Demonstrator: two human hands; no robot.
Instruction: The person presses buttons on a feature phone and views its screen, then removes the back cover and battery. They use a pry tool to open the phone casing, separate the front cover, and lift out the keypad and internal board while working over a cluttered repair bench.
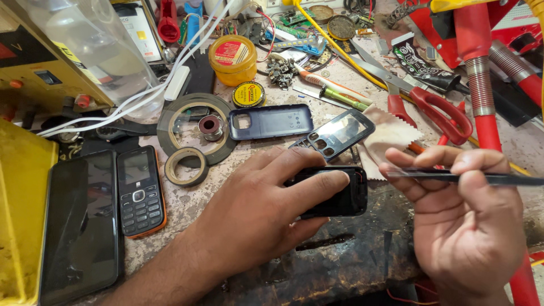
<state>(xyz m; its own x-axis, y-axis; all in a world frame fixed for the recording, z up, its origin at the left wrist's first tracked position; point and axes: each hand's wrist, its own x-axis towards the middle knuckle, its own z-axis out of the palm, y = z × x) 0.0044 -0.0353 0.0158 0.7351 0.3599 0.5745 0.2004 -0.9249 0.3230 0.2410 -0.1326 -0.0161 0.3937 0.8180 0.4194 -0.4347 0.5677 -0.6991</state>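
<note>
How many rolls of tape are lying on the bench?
2: a large tape roll left of the blue back cover, and a small tape roll just below it, beside the keypad phone. Clutter may hide others.

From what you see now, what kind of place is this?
Most likely a phone repair bench. The left hand steadies an opened black phone, a keypad phone lies nearby, and circuit boards and scissors clutter the worn worktop.

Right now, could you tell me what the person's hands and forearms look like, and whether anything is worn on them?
Both are bare. The left hand and its forearm show no sleeve, glove, watch or ring. The right hand is likewise ungloved, with no ring visible; its wrist runs out of frame, so a sleeve there cannot be ruled out.
</note>
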